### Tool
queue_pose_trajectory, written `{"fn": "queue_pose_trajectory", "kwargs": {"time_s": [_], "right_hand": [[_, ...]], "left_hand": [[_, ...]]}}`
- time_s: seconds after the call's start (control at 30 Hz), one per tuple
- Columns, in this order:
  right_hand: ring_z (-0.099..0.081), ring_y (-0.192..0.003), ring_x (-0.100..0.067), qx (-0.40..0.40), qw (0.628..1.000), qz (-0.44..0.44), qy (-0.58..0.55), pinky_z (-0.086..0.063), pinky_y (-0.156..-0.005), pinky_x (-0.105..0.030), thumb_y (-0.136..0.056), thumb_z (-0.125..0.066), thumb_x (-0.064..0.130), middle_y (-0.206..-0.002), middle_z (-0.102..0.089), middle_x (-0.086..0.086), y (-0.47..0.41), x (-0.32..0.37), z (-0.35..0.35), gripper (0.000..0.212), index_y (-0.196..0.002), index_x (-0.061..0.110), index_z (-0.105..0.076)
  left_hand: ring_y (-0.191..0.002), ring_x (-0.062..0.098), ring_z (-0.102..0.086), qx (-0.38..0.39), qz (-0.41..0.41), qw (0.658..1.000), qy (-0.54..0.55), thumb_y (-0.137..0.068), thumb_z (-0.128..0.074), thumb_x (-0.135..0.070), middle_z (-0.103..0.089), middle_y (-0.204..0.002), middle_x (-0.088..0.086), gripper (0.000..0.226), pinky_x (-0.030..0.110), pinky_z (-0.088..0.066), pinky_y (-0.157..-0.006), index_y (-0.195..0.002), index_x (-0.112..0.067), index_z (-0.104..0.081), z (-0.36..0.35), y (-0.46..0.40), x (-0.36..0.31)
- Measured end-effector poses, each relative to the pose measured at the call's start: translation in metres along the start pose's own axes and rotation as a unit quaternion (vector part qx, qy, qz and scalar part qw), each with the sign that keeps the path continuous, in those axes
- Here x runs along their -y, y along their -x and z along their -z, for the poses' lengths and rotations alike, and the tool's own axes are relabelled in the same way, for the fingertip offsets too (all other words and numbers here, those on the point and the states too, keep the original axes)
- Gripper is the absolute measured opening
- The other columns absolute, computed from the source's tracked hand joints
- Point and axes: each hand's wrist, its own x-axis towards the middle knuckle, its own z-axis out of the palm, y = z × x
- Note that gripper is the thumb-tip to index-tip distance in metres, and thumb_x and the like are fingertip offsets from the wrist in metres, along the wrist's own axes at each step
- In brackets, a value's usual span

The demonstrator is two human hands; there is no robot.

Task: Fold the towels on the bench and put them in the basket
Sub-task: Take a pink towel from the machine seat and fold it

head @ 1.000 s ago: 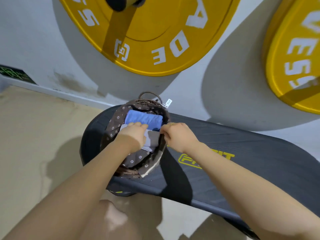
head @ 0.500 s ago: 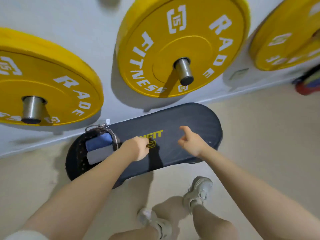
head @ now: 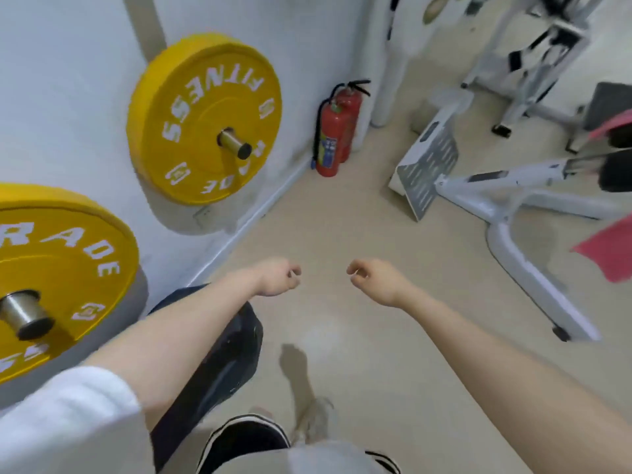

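I am seeing only the rounded end of the bench (head: 236,350) at lower left; the basket and towels are lying out of view, so I am risking leaving a towel unfolded unchecked. My left hand (head: 277,277) and right hand (head: 374,280) are hanging over bare floor, fingers loosely curled, holding nothing.

My left forearm (head: 178,336) covered much of the black bench (head: 225,364), so its top stayed hidden from me. Beside the bench, the nearer yellow plate (head: 61,278) was cut off by the left edge. Everything was motion-blurred, my shoe (head: 314,419) worst.
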Motion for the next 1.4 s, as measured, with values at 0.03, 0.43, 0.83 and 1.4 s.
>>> {"fn": "queue_pose_trajectory", "kwargs": {"time_s": [0.03,0.43,0.83,1.4], "right_hand": [[-0.058,-0.106,-0.03,-0.017,0.999,-0.023,-0.044,-0.039,-0.071,-0.026,-0.095,-0.044,0.011,-0.108,-0.062,-0.015,0.0,-0.023,0.016,0.029,-0.12,0.003,-0.055],[-0.056,-0.08,-0.02,-0.231,0.903,-0.184,-0.311,-0.039,-0.058,-0.016,-0.093,-0.043,0.01,-0.093,-0.061,-0.006,-0.03,-0.263,0.207,0.022,-0.105,0.005,-0.06],[-0.059,-0.077,-0.021,-0.342,0.818,-0.273,-0.373,-0.046,-0.065,-0.029,-0.095,-0.045,0.015,-0.084,-0.06,-0.002,-0.002,-0.489,0.37,0.02,-0.097,0.004,-0.061],[-0.051,-0.114,-0.031,-0.161,0.942,-0.273,-0.114,-0.044,-0.092,-0.037,-0.093,-0.039,0.012,-0.125,-0.053,-0.01,0.018,-0.895,0.526,0.036,-0.123,0.016,-0.059]], "left_hand": [[-0.121,0.026,-0.05,-0.003,-0.022,1.0,-0.011,-0.098,-0.039,-0.024,-0.053,-0.135,0.009,0.041,0.024,-0.037,-0.093,-0.137,-0.011,-0.042,0.008,-0.019,-0.024],[-0.117,0.024,-0.052,0.059,-0.227,0.957,-0.171,-0.096,-0.043,-0.022,-0.056,-0.128,0.008,0.036,0.024,-0.038,-0.093,-0.13,-0.011,-0.049,0.088,-0.271,-0.307],[-0.115,0.02,-0.052,0.115,-0.349,0.894,-0.257,-0.097,-0.04,-0.026,-0.055,-0.129,0.001,0.035,0.026,-0.038,-0.093,-0.13,-0.019,-0.049,0.107,-0.445,-0.623],[-0.142,0.033,-0.01,-0.026,-0.319,0.914,-0.251,-0.093,-0.041,-0.014,0.01,-0.156,0.016,0.071,0.042,-0.034,-0.107,-0.148,-0.035,-0.002,0.007,-0.612,-0.952]]}}
